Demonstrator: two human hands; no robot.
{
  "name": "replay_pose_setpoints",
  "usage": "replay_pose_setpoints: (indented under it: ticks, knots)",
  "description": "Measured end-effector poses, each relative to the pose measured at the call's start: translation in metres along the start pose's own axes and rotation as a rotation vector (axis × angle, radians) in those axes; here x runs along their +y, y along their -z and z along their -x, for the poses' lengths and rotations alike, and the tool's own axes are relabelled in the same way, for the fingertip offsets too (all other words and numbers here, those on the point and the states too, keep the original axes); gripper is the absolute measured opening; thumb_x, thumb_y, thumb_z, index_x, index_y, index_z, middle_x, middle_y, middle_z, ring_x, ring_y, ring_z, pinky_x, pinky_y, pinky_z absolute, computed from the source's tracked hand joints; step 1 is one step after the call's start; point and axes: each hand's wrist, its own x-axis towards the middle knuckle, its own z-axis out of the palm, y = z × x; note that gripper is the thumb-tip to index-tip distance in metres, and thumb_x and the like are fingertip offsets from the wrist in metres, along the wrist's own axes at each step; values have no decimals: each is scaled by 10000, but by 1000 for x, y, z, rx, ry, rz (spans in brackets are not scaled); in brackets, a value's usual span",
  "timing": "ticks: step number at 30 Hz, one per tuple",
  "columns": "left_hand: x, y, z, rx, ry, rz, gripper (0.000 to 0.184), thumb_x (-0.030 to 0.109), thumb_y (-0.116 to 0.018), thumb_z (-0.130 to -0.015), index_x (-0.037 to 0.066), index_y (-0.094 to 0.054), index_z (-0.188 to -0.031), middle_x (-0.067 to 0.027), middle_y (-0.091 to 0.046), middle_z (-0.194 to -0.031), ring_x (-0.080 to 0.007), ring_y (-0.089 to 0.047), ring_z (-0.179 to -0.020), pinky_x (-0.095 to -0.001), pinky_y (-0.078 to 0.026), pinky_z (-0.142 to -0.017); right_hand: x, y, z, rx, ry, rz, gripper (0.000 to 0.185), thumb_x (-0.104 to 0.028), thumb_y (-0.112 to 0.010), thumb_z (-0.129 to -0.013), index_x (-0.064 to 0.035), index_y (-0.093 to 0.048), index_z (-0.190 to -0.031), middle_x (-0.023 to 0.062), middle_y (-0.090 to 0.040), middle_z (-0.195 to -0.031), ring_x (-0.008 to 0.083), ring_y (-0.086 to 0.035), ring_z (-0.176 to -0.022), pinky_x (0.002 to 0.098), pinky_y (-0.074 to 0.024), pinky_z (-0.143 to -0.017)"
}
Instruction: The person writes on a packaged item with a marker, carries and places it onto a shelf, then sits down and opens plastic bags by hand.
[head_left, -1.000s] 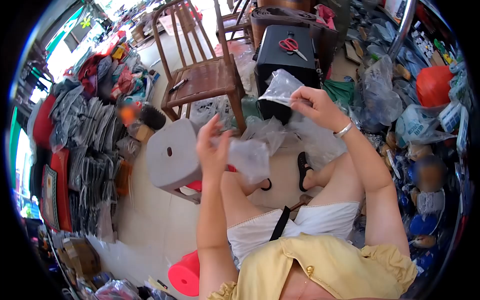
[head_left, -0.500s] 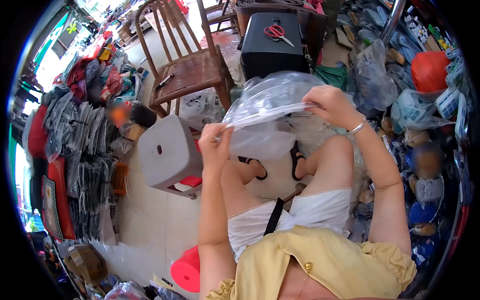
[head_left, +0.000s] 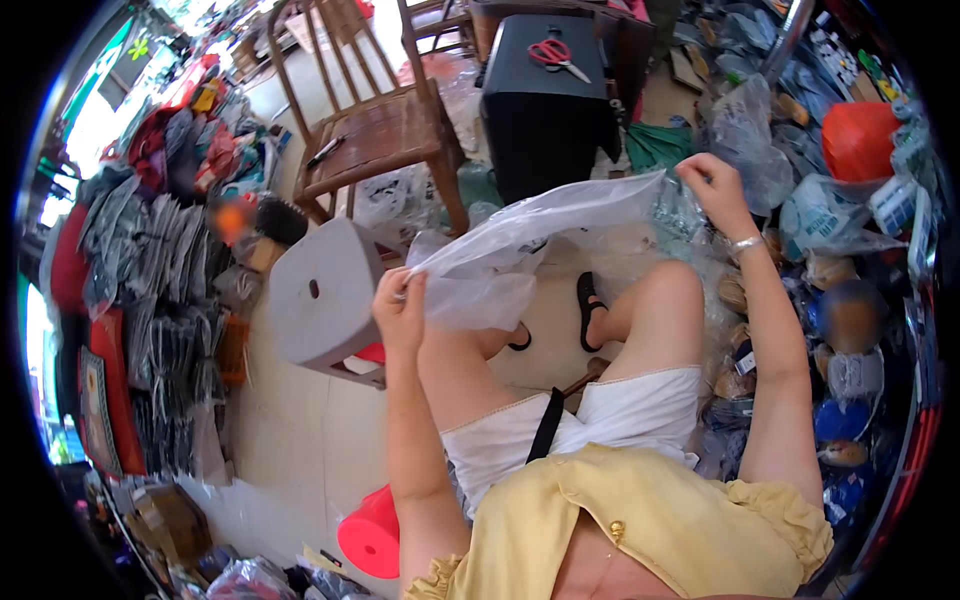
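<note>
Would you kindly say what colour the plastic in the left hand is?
The plastic is translucent whitish, best seen in the head view.

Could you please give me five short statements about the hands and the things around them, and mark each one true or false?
1. The left hand holds the clear plastic. True.
2. The right hand appears lower in the picture than the left hand. False: it appears higher.
3. A pen-like object lies on the seat of the wooden chair. True.
4. The red-handled scissors lie on the grey stool. False: they lie on top of the black box.
5. The grey stool has a hole in its seat. True.
</note>
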Motion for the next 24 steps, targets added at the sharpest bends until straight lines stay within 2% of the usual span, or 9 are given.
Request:
replay_pose_setpoints:
  ticks: [2, 4, 6, 8, 13, 15, 16, 21, 24]
  knots:
    - [8, -8, 3, -4, -28, -65, 107, 85, -657, -819, -18, -626, -825, -62, -590, -815, -147, -525, -736, -253, -413, -654, -21, -12, -3, 282, 233, 173, 208, -142, -625, -794, -37, -636, -973, 95, -627, -973, 269, -555, -970, 349, -410, -860]
    - [28, -25, 7, -53, -128, -132, 86, 69, -669, -791, -6, -637, -815, -92, -609, -811, -214, -552, -749, -299, -437, -668, -69, -28, 3, 139, 348, 114, 284, -163, -654, -761, -61, -621, -1024, 89, -613, -1009, 276, -537, -1008, 373, -390, -889]
    - [40, -41, 11, -70, -151, -160, 84, 57, -665, -794, -17, -635, -819, -97, -610, -811, -211, -558, -750, -293, -437, -673, -100, -62, 8, 58, 695, 104, 328, -193, -687, -714, -86, -621, -1016, 74, -609, -992, 267, -536, -995, 396, -387, -894]
    - [43, -53, 13, -84, -209, -201, 66, 35, -662, -779, -12, -639, -820, -106, -615, -821, -233, -569, -756, -314, -452, -688, -132, -94, 14, -1, 813, 111, 325, -219, -703, -694, -91, -621, -981, 61, -592, -984, 249, -530, -1001, 404, -379, -909]
    - [72, -52, 24, -125, -238, -333, 83, 67, -681, -733, 50, -650, -808, -57, -634, -809, -242, -568, -755, -337, -482, -641, -139, -149, 23, -53, 889, 100, 225, -199, -689, -687, -96, -614, -873, 23, -581, -894, 205, -540, -957, 404, -390, -903]
    - [87, -47, 27, -145, -280, -446, 88, 143, -676, -754, 66, -651, -788, -21, -634, -781, -199, -584, -652, -293, -453, -526, -133, -153, 24, -14, 937, 124, 164, -197, -684, -693, -108, -592, -796, 6, -580, -843, 194, -555, -894, 405, -399, -899]
    - [84, -46, 28, -147, -316, -492, 89, 191, -664, -770, 103, -655, -765, 33, -632, -762, -159, -573, -591, -287, -427, -460, -132, -154, 26, -20, 940, 113, 164, -197, -684, -693, -108, -592, -796, 6, -580, -843, 194, -555, -894, 405, -399, -899]
    - [83, -50, 34, -212, -389, -536, 64, 171, -666, -767, 112, -650, -746, 22, -633, -749, -165, -566, -604, -293, -433, -503, -122, -150, 39, -57, 903, 74, 157, -165, -665, -671, -119, -553, -772, 0, -559, -799, 173, -556, -840, 389, -415, -866]
    - [66, -56, 47, -232, -371, -351, 74, 82, -677, -722, 78, -624, -774, -27, -609, -765, -223, -530, -681, -321, -454, -586, -115, -148, 47, -75, 907, 85, 178, -152, -667, -673, -117, -540, -793, 2, -553, -792, 179, -554, -831, 395, -415, -867]
